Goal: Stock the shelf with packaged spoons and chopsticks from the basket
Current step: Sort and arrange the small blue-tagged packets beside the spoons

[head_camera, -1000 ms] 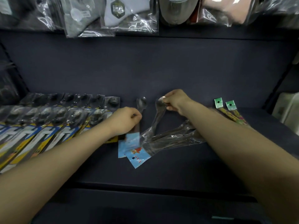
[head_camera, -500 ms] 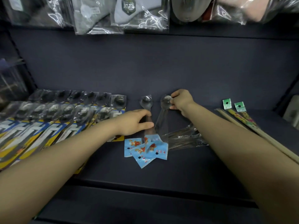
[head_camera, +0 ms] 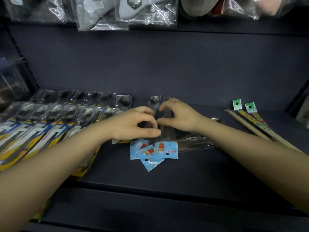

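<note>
Right hand (head_camera: 178,117) has slid down onto spoon packs (head_camera: 165,141) beside left hand (head_camera: 133,125).

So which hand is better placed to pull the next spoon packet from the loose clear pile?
The right hand. The loose pile of clear-wrapped spoons lies just under its wrist, while the left hand sits on the far side of the blue-carded spoon packets both hands are touching.

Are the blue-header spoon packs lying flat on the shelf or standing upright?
Lying flat: the blue-header spoon packs overlap on the shelf, headers toward the camera, under the left hand and right hand.
</note>
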`<state>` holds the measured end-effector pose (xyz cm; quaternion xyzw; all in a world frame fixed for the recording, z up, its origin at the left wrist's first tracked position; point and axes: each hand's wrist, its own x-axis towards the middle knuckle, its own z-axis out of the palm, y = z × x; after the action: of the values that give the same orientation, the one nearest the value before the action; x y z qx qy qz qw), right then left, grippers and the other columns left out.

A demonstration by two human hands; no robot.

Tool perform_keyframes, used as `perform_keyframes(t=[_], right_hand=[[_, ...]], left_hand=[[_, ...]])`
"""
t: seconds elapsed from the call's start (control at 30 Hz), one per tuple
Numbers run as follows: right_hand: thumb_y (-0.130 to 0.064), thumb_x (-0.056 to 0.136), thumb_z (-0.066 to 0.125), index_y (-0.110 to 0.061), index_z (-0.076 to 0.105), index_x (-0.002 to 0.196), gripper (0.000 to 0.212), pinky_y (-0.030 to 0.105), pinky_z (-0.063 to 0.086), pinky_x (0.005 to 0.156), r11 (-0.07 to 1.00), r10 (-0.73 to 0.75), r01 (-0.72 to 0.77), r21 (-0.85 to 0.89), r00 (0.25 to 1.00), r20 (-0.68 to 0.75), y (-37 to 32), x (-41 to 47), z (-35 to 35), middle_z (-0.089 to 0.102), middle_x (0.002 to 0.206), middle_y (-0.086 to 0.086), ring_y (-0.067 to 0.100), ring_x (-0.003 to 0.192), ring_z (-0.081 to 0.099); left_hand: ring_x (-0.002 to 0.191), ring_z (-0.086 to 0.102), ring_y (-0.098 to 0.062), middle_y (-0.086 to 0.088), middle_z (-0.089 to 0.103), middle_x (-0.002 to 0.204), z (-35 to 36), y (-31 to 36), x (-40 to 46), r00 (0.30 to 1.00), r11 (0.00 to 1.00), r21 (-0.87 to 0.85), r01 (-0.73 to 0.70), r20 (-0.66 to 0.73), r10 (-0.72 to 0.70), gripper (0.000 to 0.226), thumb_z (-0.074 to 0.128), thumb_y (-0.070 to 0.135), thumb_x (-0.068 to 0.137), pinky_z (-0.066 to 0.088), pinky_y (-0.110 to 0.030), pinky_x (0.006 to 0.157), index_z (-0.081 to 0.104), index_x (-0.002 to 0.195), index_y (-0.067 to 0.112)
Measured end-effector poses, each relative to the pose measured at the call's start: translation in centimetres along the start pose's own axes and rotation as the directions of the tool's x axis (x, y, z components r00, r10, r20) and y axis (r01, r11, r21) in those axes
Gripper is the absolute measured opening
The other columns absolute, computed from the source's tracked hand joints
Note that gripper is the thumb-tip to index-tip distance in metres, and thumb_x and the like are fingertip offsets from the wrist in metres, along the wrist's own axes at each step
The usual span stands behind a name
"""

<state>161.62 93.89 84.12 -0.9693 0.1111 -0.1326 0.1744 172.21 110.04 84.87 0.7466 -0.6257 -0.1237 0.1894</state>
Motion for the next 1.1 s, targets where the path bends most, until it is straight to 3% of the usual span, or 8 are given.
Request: perform_keyframes(t=[0.1,0.2,0.33,0.43,0.6,0.73,0.9,1.1], right_hand=[[-0.049,0.083,0.060,-0.013,0.043,0.134,0.065,0.027,0.031,0.104,0.994,-0.049,0.071,-0.079,0.966,0.255,-0.4,-0.3,0.7,0.044,0.138,0.007,0.022,0.130,0.038],[-0.060,0.087,0.044,-0.015,0.011,0.149,0.084,0.033,0.013,0.117,0.986,0.056,0.009,-0.165,0.923,0.380,-0.2,-0.4,1.3,0.008,0.159,0.006,0.024,0.147,0.004],[-0.059,0.091,0.032,-0.010,-0.003,0.149,0.084,0.030,0.002,0.119,0.976,0.111,-0.028,-0.216,0.918,0.382,0.0,-0.5,1.7,-0.010,0.159,0.005,0.018,0.147,-0.010],[-0.053,0.095,0.030,-0.008,-0.002,0.149,0.077,0.031,0.003,0.120,0.977,0.117,-0.039,-0.211,0.921,0.372,0.1,-0.2,2.0,-0.007,0.159,0.008,0.019,0.147,-0.008],[-0.039,0.090,0.053,-0.017,0.020,0.148,0.070,0.038,0.025,0.116,0.989,-0.084,0.102,-0.104,0.983,0.165,-0.2,-0.1,2.0,0.020,0.156,0.009,0.026,0.142,0.022],[-0.024,0.083,0.066,-0.012,0.055,0.124,0.044,0.032,0.037,0.101,0.914,-0.362,0.362,-0.180,0.932,0.039,-2.2,-0.3,1.4,0.050,0.133,0.007,0.024,0.123,0.044],[-0.026,0.091,0.054,-0.009,0.061,0.110,0.026,0.036,0.044,0.074,0.853,-0.381,0.388,-0.348,0.920,0.093,-2.8,-0.2,1.5,0.060,0.115,0.008,0.025,0.107,0.056],[-0.006,0.080,0.046,-0.012,0.061,0.114,0.038,0.041,0.047,0.088,0.877,-0.354,0.417,-0.238,0.896,0.269,-2.3,0.0,1.1,0.061,0.114,0.007,0.025,0.107,0.056]], left_hand=[[0.097,0.053,0.004,0.008,0.052,0.116,0.3,0.3,-0.8,0.999,0.999,-0.036,-0.011,-0.044,0.009,0.035,0.059,0.058,0.068,0.042,-0.011,0.085,0.067,0.078,0.026],[0.084,0.063,-0.008,-0.004,0.061,0.109,0.5,-0.1,-0.8,0.983,0.995,-0.033,0.092,-0.157,-0.096,0.011,0.070,0.018,0.076,0.051,-0.028,0.085,0.069,0.085,0.011],[0.083,0.066,-0.020,-0.001,0.065,0.100,0.2,0.0,-1.6,0.941,0.921,-0.282,0.269,-0.126,-0.314,0.047,0.070,0.009,0.076,0.055,-0.030,0.076,0.052,0.119,0.012],[0.072,0.061,-0.018,0.005,0.064,0.090,0.3,0.4,-2.1,0.918,0.897,-0.239,0.372,-0.046,-0.393,0.077,0.079,0.021,0.066,0.050,-0.031,0.068,0.038,0.131,0.015],[0.081,0.057,-0.016,-0.002,0.067,0.090,0.3,0.8,-2.3,0.897,0.908,-0.042,0.416,-0.142,-0.418,0.046,0.063,0.010,0.077,0.044,-0.027,0.073,0.049,0.121,0.010],[0.065,0.054,-0.008,0.005,0.063,0.073,0.4,1.8,-2.2,0.889,0.962,0.053,0.267,-0.400,-0.225,0.026,0.060,0.004,0.076,0.040,-0.020,0.060,0.060,0.101,0.012],[0.066,0.052,0.001,0.012,0.056,0.077,1.7,2.6,-2.9,0.821,1.000,0.005,0.027,-0.570,-0.020,0.030,0.064,-0.003,0.071,0.039,-0.005,0.061,0.060,0.096,0.013],[0.088,0.054,-0.006,0.003,0.066,0.091,2.4,0.1,-4.0,0.961,0.978,0.207,-0.024,-0.266,0.080,0.032,0.060,-0.003,0.067,0.047,-0.028,0.085,0.071,0.090,0.017]])
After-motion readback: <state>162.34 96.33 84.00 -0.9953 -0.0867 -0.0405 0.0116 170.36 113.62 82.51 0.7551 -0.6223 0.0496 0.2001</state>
